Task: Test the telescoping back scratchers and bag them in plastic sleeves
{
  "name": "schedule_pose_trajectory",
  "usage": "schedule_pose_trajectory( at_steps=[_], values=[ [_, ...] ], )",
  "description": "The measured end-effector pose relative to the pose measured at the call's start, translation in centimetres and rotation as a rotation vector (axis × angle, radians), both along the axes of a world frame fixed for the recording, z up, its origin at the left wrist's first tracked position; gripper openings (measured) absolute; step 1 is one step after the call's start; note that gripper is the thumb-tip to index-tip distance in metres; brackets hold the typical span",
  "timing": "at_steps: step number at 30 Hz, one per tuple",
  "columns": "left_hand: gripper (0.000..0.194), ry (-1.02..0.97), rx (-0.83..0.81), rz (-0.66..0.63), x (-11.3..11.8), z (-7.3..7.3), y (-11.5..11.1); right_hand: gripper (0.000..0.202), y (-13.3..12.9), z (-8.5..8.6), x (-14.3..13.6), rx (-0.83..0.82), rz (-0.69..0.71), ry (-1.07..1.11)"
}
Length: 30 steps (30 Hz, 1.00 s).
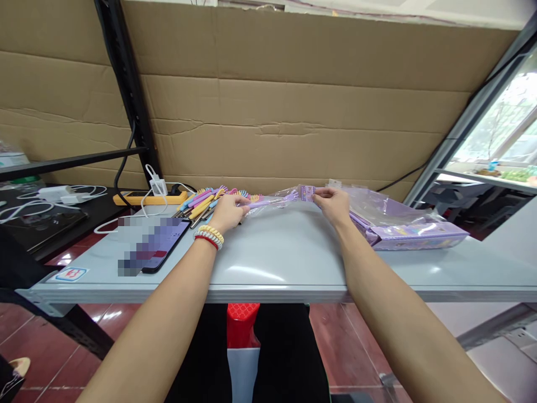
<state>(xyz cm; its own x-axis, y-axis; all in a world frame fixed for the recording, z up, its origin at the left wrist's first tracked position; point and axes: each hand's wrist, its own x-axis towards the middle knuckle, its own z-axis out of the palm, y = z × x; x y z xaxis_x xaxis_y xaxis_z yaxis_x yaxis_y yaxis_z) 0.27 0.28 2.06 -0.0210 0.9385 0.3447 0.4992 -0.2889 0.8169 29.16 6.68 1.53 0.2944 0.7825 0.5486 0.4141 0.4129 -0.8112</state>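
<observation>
A purple back scratcher [268,202] with a claw-like head lies level in a clear plastic sleeve [279,197], just above the tabletop. My left hand [230,214] is closed on its left end. At the sleeve's other end, my right hand [334,204] pinches a small purple printed card [307,193]. Whether the card is joined to the sleeve I cannot tell. Behind and left of my left hand lies a pile of back scratchers [202,202] with coloured grips, claw heads and metal rods.
On the grey table [277,246], a purple printed box [419,234] with clear plastic over it stands at the right. A phone [168,246] lies at the left, near a yellow power strip [134,198] with a white charger [158,186]. Cardboard [293,101] forms the back wall.
</observation>
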Motion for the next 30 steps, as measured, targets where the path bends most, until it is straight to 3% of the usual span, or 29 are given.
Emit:
schedule_pose_trajectory(
  at_steps=[2, 5, 9, 21, 24, 30],
  values=[
    [0.026, -0.014, -0.015, 0.006, 0.1, 0.0, -0.1, 0.032, 0.2, -0.1, -0.2, 0.028, 0.041, 0.024],
    [0.027, -0.025, -0.032, 0.009, 0.2, 0.0, -0.1, 0.043, 0.2, -0.2, -0.4, -0.013, 0.218, 0.079],
    [0.026, -0.051, -0.039, 0.013, 0.3, 0.0, -0.1, 0.039, 0.0, 0.0, -0.6, -0.119, 0.44, 0.194],
    [0.026, -0.046, -0.023, -0.118, 0.2, -0.3, 0.1, 0.041, 1.1, -0.7, 0.1, -0.017, 0.157, 0.207],
    [0.028, -0.058, -0.026, -0.103, 0.2, -0.4, 0.3, 0.039, 0.8, -0.3, -0.1, -0.05, 0.189, 0.251],
    [0.026, -0.107, -0.059, -0.047, 0.2, -0.2, 0.1, 0.027, 0.4, 0.0, -0.3, -0.165, 0.377, 0.358]
  ],
)
